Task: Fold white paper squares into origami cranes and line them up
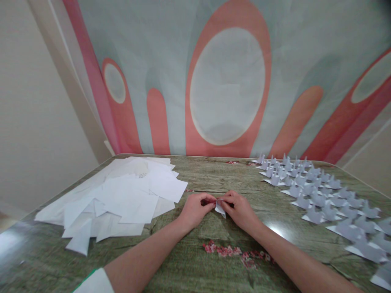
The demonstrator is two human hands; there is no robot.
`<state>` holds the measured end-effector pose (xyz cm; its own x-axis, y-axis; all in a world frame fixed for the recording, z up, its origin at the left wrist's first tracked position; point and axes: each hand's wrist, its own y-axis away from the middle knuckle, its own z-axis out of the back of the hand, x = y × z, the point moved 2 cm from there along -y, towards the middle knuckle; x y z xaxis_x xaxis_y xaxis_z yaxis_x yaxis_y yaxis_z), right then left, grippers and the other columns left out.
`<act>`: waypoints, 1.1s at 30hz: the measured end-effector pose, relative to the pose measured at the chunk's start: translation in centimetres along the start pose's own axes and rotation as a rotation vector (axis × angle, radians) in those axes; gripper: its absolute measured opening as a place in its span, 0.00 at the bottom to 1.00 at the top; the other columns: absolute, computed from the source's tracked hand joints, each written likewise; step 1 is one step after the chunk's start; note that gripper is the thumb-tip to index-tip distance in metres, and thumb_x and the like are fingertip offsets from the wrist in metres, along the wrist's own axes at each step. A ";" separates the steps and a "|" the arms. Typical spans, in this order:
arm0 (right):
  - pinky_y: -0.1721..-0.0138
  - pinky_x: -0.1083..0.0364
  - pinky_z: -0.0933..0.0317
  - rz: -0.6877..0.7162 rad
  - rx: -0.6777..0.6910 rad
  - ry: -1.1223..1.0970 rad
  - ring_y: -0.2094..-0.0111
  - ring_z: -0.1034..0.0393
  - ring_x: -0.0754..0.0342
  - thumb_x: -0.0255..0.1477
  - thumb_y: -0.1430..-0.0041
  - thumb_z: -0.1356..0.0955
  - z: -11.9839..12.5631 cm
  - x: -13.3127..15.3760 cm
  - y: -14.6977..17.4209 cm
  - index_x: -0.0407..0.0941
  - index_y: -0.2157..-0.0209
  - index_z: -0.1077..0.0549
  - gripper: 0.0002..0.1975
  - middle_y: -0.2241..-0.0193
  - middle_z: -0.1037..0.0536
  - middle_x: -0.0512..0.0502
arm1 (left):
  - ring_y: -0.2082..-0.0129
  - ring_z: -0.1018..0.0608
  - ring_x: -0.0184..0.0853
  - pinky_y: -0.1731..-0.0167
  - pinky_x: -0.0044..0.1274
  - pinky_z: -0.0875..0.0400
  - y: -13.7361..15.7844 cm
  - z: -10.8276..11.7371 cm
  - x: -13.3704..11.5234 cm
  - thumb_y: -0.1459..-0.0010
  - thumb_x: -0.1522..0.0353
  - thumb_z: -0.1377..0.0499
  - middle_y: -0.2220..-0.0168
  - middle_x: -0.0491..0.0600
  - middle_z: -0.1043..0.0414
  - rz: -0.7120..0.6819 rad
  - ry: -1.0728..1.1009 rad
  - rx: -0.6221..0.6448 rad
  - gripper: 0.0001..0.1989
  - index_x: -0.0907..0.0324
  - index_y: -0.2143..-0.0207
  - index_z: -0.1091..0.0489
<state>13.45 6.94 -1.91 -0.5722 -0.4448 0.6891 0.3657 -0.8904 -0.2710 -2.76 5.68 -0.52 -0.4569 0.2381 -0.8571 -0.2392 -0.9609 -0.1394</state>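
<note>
Between my two hands, just above the middle of the table, is a small piece of folded white paper (220, 209). My left hand (195, 209) pinches its left side between thumb and fingertips. From the right, my right hand (240, 207) grips the other side, with the fingers bent over it. Part of the paper hides behind the fingers, so its full folded shape cannot be made out. One pointed flap hangs downward between the hands.
A loose pile of white paper sheets (131, 195) covers the table's left side. Many folded paper cranes (317, 199) stand in rows along the right. The wood-patterned table (180, 260) has printed pink flowers (226, 249). Behind its far edge hangs a patterned curtain (171, 49).
</note>
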 end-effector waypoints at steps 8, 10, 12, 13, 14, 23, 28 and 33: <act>0.66 0.56 0.41 0.010 0.004 0.012 0.69 0.34 0.54 0.31 0.43 0.37 0.0 0.0 0.0 0.48 0.65 0.22 0.12 0.72 0.28 0.46 | 0.65 0.25 0.33 0.63 0.23 0.32 -0.4 0.4 -0.1 0.51 0.69 0.41 0.66 0.46 0.24 -0.064 -0.086 0.037 0.09 0.58 0.65 0.26; 0.67 0.56 0.41 0.010 0.006 0.014 0.69 0.34 0.54 0.31 0.43 0.37 0.0 0.0 0.0 0.48 0.65 0.22 0.12 0.72 0.28 0.46 | 0.66 0.25 0.33 0.63 0.22 0.33 -0.4 0.6 -0.1 0.51 0.68 0.41 0.66 0.46 0.25 -0.093 -0.104 0.070 0.10 0.57 0.64 0.26; 0.66 0.56 0.41 0.007 0.004 0.015 0.69 0.34 0.54 0.31 0.43 0.37 0.0 0.1 0.0 0.48 0.65 0.22 0.12 0.72 0.28 0.46 | 0.66 0.25 0.32 0.63 0.22 0.33 -0.5 0.6 -0.1 0.51 0.67 0.41 0.66 0.46 0.25 -0.113 -0.110 0.084 0.10 0.57 0.64 0.26; 0.66 0.56 0.41 0.006 0.005 0.015 0.69 0.34 0.54 0.31 0.43 0.37 0.0 0.1 0.0 0.48 0.65 0.22 0.12 0.72 0.28 0.46 | 0.66 0.25 0.32 0.64 0.22 0.33 -0.5 0.6 -0.1 0.51 0.67 0.41 0.67 0.46 0.25 -0.119 -0.113 0.082 0.10 0.57 0.63 0.26; 0.66 0.56 0.41 0.006 0.008 0.015 0.69 0.34 0.54 0.31 0.43 0.37 0.0 0.1 0.0 0.48 0.65 0.22 0.12 0.71 0.28 0.46 | 0.66 0.25 0.32 0.64 0.22 0.33 -0.5 0.6 0.0 0.51 0.67 0.41 0.67 0.46 0.25 -0.121 -0.117 0.074 0.10 0.57 0.64 0.26; 0.67 0.56 0.41 0.016 0.031 0.030 0.69 0.34 0.54 0.28 0.43 0.38 -0.1 -0.4 -0.1 0.47 0.67 0.23 0.11 0.71 0.28 0.47 | 0.70 0.25 0.33 0.68 0.21 0.33 -1.1 0.2 -0.1 0.52 0.62 0.40 0.71 0.46 0.25 -0.069 -0.189 0.027 0.10 0.58 0.69 0.25; 0.67 0.56 0.41 0.025 0.024 0.049 0.69 0.34 0.54 0.29 0.44 0.37 -0.3 -0.7 0.0 0.46 0.71 0.23 0.11 0.72 0.29 0.46 | 0.67 0.26 0.33 0.67 0.21 0.34 -0.9 0.1 -0.3 0.50 0.63 0.41 0.69 0.47 0.26 -0.130 -0.186 0.012 0.10 0.58 0.67 0.26; 0.67 0.56 0.41 0.044 0.023 0.114 0.70 0.35 0.54 0.29 0.44 0.37 -0.4 -0.7 0.1 0.44 0.73 0.24 0.11 0.72 0.30 0.46 | 0.64 0.28 0.32 0.65 0.21 0.36 -0.8 0.0 -1.0 0.49 0.65 0.41 0.67 0.47 0.29 -0.237 -0.161 0.019 0.08 0.58 0.66 0.26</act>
<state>13.59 7.10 -2.66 -0.6345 -0.4927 0.5955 0.4086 -0.8678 -0.2827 -2.10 6.20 0.44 -0.5164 0.4763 -0.7116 -0.3709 -0.8735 -0.3155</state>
